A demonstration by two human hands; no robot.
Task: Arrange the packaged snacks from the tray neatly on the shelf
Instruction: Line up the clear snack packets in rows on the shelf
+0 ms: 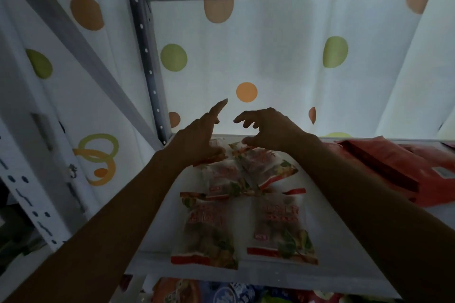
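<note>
White shelf [332, 236]; left hand [197, 140] partly hides rear snack packets [248, 170].

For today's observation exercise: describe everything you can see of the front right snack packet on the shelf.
The front right packet is a translucent whitish plastic pouch with red printed characters, a small red label, red strips along its top and bottom edges, and green leaf artwork at its lower right. It looks sealed and full. It lies flat on the white shelf, near the front edge, beside a matching packet on its left. Neither hand touches it.
</note>
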